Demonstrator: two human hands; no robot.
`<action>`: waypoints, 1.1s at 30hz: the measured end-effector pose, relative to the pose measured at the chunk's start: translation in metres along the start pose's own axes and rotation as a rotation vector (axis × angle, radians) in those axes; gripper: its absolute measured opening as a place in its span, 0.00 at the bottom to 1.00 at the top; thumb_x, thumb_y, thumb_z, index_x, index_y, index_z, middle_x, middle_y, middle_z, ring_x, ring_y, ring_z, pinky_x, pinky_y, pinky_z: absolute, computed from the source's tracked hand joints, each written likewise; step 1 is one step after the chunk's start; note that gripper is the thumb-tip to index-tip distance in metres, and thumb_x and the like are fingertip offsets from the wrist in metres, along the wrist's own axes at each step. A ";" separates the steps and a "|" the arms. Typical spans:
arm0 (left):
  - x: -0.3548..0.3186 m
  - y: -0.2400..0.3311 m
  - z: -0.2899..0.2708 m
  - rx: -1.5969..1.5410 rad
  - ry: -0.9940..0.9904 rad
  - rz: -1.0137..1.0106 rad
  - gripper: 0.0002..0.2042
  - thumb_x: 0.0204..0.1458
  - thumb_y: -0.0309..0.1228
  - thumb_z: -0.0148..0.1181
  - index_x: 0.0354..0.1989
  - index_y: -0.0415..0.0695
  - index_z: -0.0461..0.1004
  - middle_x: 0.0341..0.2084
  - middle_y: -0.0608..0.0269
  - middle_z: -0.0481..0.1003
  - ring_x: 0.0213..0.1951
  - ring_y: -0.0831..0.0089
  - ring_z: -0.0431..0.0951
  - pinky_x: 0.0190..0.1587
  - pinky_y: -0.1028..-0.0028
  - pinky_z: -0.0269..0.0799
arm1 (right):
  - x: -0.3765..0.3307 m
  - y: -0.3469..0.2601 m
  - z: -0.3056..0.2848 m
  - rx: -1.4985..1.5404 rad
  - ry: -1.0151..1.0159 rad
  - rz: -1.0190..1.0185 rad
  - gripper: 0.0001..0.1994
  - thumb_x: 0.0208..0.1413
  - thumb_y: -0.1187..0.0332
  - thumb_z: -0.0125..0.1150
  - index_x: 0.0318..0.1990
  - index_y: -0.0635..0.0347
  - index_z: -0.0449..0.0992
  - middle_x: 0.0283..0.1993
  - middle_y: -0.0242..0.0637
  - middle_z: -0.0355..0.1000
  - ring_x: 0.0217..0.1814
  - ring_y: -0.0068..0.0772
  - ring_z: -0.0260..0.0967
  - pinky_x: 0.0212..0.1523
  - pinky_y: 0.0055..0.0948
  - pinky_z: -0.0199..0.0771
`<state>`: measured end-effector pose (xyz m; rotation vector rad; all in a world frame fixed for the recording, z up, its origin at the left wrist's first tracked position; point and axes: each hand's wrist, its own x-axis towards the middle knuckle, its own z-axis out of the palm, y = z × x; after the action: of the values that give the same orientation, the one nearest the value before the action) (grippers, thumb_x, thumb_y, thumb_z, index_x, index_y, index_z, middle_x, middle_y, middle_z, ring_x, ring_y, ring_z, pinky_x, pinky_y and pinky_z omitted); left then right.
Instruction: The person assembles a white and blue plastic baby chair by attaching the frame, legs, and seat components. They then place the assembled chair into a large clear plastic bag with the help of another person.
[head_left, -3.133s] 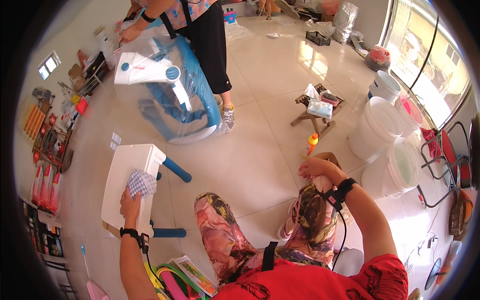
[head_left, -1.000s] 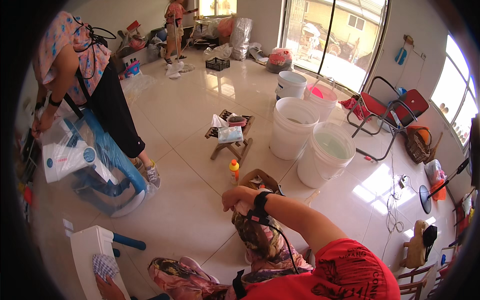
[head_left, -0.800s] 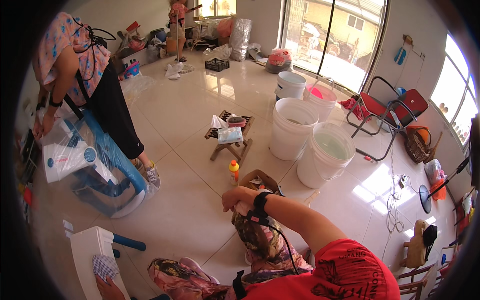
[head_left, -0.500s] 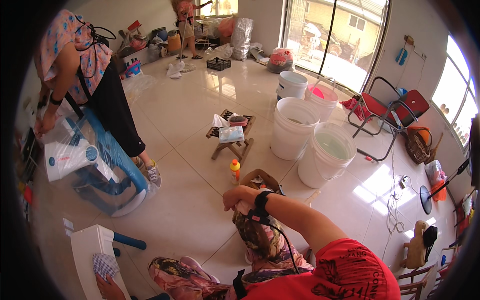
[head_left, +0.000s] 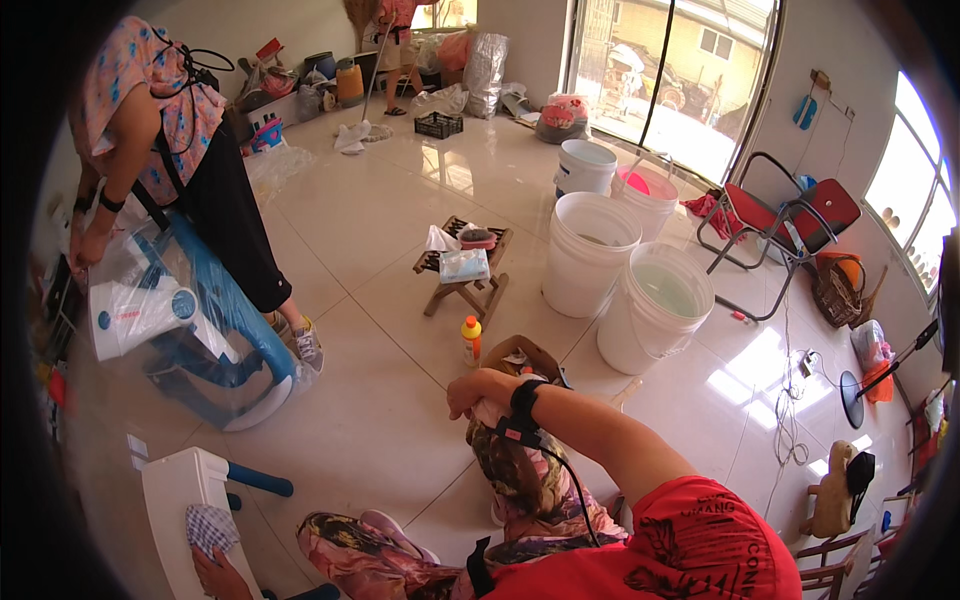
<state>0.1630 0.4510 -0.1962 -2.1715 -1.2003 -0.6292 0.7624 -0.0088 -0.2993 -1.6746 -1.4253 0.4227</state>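
At the lower left, my left hand [head_left: 218,577] presses a blue-and-white checked cloth [head_left: 211,529] onto the seat of a white plastic stool [head_left: 165,490] with blue legs. The stool lies on its side or stands tilted; its full shape is cut off. My right hand [head_left: 464,396] hangs over my knee in patterned trousers [head_left: 500,465], fingers curled down. A pale patch shows below the wrist, and what the fingers hold, if anything, is hidden. Just beyond it stands a yellow bottle with an orange cap [head_left: 470,342].
A folding wooden stool [head_left: 462,268] bears a tissue pack and a brush. Several white buckets [head_left: 655,310], some with water, stand to its right. At left a person [head_left: 160,130] handles a plastic-wrapped blue-and-white machine [head_left: 225,330]. Another person [head_left: 398,45] mops at the back. A red chair [head_left: 780,225] stands right.
The person at the back has shifted slightly with the mop. My hands, the cloth and the white stool stay practically where they were.
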 end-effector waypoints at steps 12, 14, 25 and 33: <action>0.026 0.017 -0.017 0.056 -0.441 -0.270 0.27 0.68 0.52 0.48 0.70 0.51 0.65 0.66 0.58 0.67 0.64 0.56 0.69 0.59 0.50 0.70 | -0.002 -0.016 -0.018 -0.104 -0.138 0.071 0.10 0.49 0.84 0.59 0.32 0.58 0.84 0.33 0.41 0.79 0.41 0.43 0.79 0.41 0.34 0.78; 0.021 0.005 -0.013 0.019 -0.418 -0.256 0.26 0.68 0.51 0.49 0.68 0.50 0.66 0.63 0.58 0.69 0.62 0.55 0.70 0.57 0.51 0.71 | 0.005 -0.010 -0.014 -0.119 -0.217 0.124 0.11 0.50 0.82 0.59 0.34 0.58 0.85 0.34 0.41 0.79 0.42 0.43 0.79 0.42 0.34 0.78; 0.018 -0.005 0.000 -0.080 -0.313 -0.172 0.25 0.66 0.49 0.53 0.64 0.45 0.69 0.58 0.56 0.71 0.57 0.54 0.73 0.51 0.55 0.74 | 0.011 0.021 -0.021 -0.205 -0.501 0.285 0.15 0.61 0.57 0.64 0.42 0.60 0.84 0.40 0.46 0.81 0.45 0.48 0.79 0.43 0.40 0.76; 0.012 -0.005 0.000 -0.110 -0.256 -0.158 0.26 0.67 0.48 0.52 0.66 0.46 0.67 0.60 0.54 0.72 0.59 0.53 0.72 0.55 0.55 0.72 | 0.042 -0.005 -0.032 -0.406 -0.831 0.095 0.18 0.64 0.56 0.59 0.43 0.65 0.83 0.45 0.49 0.80 0.47 0.53 0.77 0.48 0.44 0.76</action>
<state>0.1648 0.4600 -0.1871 -2.3184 -1.5144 -0.5024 0.7950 0.0172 -0.2658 -2.0012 -2.1367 1.0209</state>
